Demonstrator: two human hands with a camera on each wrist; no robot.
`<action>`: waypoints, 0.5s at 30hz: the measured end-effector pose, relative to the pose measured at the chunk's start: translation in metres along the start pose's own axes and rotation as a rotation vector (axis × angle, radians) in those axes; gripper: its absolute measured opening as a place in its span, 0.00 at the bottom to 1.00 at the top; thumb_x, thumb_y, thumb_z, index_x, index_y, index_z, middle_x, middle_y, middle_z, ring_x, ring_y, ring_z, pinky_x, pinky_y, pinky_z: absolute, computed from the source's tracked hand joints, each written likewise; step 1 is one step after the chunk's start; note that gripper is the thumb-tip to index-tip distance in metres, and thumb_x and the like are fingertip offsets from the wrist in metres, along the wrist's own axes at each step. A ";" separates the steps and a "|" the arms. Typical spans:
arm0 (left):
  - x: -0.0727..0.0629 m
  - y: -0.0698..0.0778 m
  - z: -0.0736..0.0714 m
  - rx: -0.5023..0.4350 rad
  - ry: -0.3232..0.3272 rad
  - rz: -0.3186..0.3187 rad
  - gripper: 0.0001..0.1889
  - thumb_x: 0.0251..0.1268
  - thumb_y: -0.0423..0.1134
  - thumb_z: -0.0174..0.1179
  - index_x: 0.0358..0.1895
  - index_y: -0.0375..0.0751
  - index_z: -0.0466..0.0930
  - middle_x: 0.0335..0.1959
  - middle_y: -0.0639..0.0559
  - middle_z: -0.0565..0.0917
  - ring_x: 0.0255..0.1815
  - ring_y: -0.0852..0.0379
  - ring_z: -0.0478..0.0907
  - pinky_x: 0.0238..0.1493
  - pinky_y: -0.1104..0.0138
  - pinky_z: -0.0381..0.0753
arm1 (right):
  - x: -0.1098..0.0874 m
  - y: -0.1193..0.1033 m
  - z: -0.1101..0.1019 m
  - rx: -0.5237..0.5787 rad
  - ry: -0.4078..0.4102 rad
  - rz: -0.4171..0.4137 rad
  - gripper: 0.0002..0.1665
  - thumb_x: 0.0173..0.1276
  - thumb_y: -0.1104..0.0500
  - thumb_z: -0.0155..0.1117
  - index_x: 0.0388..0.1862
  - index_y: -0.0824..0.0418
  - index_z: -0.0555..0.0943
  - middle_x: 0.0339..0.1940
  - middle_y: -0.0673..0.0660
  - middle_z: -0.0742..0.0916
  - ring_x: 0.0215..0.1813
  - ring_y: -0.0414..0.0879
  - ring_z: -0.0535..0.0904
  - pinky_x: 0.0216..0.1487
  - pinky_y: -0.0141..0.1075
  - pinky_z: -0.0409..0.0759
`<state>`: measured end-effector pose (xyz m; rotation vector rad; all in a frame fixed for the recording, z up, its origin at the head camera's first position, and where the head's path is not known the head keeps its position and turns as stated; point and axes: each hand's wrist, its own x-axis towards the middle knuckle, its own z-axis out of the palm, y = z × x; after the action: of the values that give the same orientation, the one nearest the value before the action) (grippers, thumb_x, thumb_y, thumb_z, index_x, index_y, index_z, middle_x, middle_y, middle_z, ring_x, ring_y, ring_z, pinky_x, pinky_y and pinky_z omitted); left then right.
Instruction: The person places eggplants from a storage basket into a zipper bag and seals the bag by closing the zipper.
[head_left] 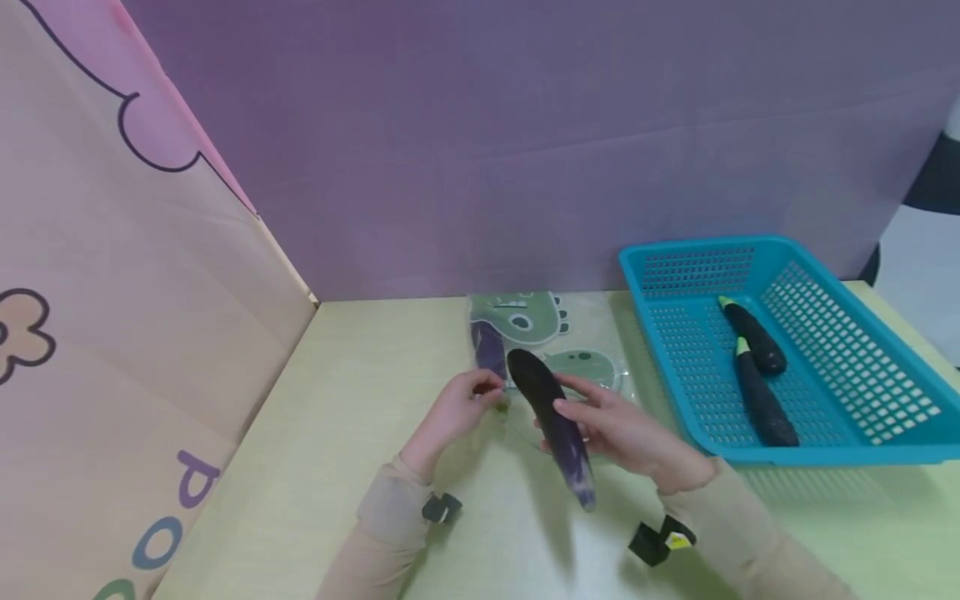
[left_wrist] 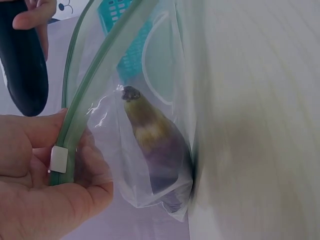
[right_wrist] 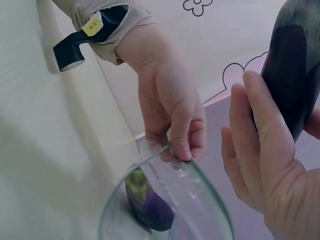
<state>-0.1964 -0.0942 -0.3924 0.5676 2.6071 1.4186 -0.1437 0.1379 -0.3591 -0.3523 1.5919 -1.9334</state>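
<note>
A clear zip-top bag (head_left: 596, 329) printed with green cartoon figures lies on the table with its mouth spread apart. My left hand (head_left: 457, 410) pinches the green-edged rim (left_wrist: 82, 97) beside the white slider (left_wrist: 58, 159). Inside the bag, along its left side, rests one eggplant (head_left: 489, 346), its stem end (left_wrist: 131, 93) toward the opening. Over the bag's mouth, my right hand (head_left: 618, 423) grips a second dark eggplant (head_left: 553, 417) between thumb and fingers, tilted, with its paler end toward me.
To the right stands a blue perforated basket (head_left: 663, 375) holding two eggplants, one farther back (head_left: 753, 333) and one nearer (head_left: 763, 400). A purple backdrop (head_left: 480, 150) closes off the table's far edge. A printed panel (head_left: 135, 317) runs along the left side.
</note>
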 end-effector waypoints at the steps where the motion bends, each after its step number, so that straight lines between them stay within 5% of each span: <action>1: 0.000 0.000 0.000 0.002 0.001 0.002 0.07 0.65 0.29 0.54 0.42 0.31 0.79 0.38 0.42 0.83 0.42 0.49 0.80 0.50 0.58 0.79 | -0.001 0.002 -0.001 0.003 -0.008 0.001 0.51 0.70 0.51 0.56 0.75 0.66 0.36 0.57 0.69 0.78 0.48 0.51 0.83 0.54 0.47 0.80; 15: 0.000 0.000 0.000 0.018 0.061 0.014 0.06 0.64 0.29 0.55 0.41 0.33 0.80 0.38 0.43 0.83 0.41 0.50 0.79 0.50 0.57 0.79 | -0.006 0.010 -0.014 -0.015 -0.149 0.071 0.48 0.71 0.54 0.54 0.75 0.65 0.37 0.51 0.65 0.81 0.44 0.50 0.84 0.44 0.44 0.83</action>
<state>-0.1965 -0.0940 -0.3923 0.5550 2.6706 1.4406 -0.1438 0.1514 -0.3712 -0.4301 1.5025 -1.7995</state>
